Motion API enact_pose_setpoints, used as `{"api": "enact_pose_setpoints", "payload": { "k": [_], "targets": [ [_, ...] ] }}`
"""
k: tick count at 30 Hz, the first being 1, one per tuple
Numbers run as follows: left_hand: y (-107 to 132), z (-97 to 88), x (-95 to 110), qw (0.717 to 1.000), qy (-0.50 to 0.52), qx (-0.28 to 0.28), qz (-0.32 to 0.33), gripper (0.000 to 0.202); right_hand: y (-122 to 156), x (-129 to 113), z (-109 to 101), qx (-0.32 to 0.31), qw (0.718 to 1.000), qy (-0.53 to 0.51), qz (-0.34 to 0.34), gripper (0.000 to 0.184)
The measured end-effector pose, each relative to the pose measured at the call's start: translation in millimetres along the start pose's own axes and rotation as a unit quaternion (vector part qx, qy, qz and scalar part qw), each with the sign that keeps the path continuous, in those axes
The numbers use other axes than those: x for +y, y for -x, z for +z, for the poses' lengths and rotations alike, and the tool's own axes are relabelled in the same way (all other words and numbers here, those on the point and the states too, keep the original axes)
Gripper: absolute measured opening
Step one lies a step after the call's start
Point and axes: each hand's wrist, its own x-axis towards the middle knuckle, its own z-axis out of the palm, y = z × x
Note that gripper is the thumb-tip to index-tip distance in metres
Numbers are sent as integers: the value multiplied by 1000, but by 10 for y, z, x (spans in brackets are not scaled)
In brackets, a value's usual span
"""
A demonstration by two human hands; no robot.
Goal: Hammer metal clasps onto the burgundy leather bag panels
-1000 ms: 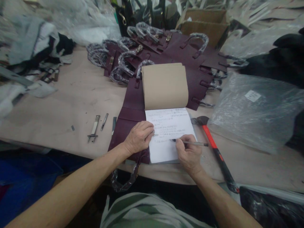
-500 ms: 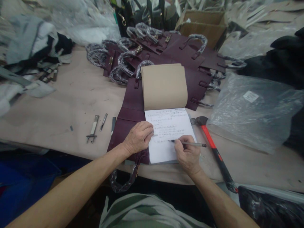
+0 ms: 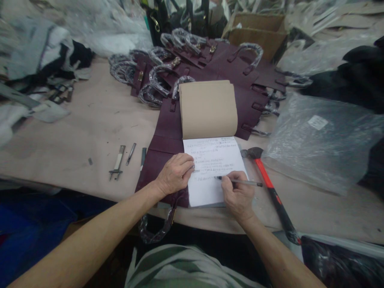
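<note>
An open notepad (image 3: 214, 168) with its tan cover folded back lies on dark maroon leather bag panels (image 3: 165, 136) at the table's near edge. My right hand (image 3: 237, 196) is closed around a pen (image 3: 240, 182), its tip on the handwritten white page. My left hand (image 3: 175, 173) rests with curled fingers on the page's left edge, pressing it down, partly on the maroon leather.
A red-handled hammer (image 3: 270, 190) lies right of the notepad. Small metal tools (image 3: 120, 160) lie left. More maroon panels with plastic-wrapped handles (image 3: 168, 68) are stacked behind. A clear plastic bag (image 3: 318, 140) sits right, a cardboard box (image 3: 258, 32) at the back, fabric scraps (image 3: 39, 68) far left.
The pen tip shifted slightly along the line of writing; both hands stay almost where they were.
</note>
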Motion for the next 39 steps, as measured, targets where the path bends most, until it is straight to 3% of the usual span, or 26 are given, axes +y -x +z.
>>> {"api": "enact_pose_setpoints", "payload": {
  "k": [39],
  "targets": [
    [-3, -1, 8, 1000, 6, 5, 0, 8, -18, -25, -5, -5, 1000, 11, 4, 15]
  ]
}}
